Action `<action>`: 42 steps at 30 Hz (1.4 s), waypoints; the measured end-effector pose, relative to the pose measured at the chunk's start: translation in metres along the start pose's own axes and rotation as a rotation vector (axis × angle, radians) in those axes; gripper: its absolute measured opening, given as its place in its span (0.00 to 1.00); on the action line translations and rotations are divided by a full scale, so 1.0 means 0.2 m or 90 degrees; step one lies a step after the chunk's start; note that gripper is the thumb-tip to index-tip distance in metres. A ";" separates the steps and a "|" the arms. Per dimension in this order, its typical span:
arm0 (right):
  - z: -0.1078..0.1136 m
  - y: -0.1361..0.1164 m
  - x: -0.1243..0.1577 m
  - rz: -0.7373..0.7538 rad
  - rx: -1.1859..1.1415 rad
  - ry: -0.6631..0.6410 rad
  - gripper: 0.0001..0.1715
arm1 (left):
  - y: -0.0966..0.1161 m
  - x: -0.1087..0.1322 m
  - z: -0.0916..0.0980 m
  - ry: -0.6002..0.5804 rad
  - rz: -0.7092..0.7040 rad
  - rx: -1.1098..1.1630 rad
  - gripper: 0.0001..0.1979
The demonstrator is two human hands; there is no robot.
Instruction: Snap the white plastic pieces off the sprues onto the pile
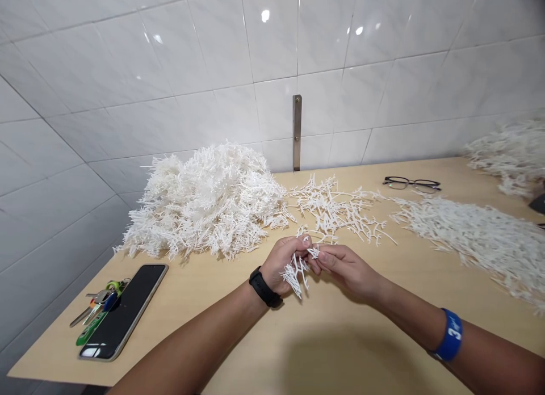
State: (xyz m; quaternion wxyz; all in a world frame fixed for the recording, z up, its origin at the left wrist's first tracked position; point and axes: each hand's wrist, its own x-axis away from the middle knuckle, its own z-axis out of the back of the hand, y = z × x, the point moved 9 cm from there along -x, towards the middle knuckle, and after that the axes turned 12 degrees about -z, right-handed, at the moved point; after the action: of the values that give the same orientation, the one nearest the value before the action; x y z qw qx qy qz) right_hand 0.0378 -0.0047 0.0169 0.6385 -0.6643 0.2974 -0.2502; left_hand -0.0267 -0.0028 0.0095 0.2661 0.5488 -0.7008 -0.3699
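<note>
The left hand (280, 259) curls tight around white twigs (293, 274), their long side hanging down; the right hand (351, 271), just beside, pinches a small white bit (314, 252). Both are in front and right of the big pile (208, 202). Loose twigs (326, 209) lie right of it.

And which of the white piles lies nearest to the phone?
The big heap on the left, just beyond the phone; the other piles all lie farther right.

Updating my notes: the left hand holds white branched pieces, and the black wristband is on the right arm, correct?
Not quite: the head view shows the black wristband on the left arm. The left hand does hold white branched pieces.
</note>
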 end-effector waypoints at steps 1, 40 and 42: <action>0.00 0.00 0.00 0.002 -0.007 -0.003 0.21 | 0.00 0.00 0.00 -0.002 0.003 0.006 0.11; 0.38 -0.23 0.23 -0.133 0.622 0.348 0.20 | 0.21 -0.02 0.11 -0.004 -0.187 -0.576 0.20; 0.15 -0.21 0.13 -0.129 0.544 0.245 0.22 | 0.22 -0.01 0.11 0.002 -0.209 -0.608 0.20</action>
State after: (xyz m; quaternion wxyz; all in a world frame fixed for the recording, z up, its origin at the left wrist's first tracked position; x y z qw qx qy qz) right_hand 0.0800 -0.0011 0.0555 0.7599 -0.3099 0.2146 -0.5296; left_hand -0.0678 0.0101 0.0328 0.4271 0.4695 -0.3569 -0.6854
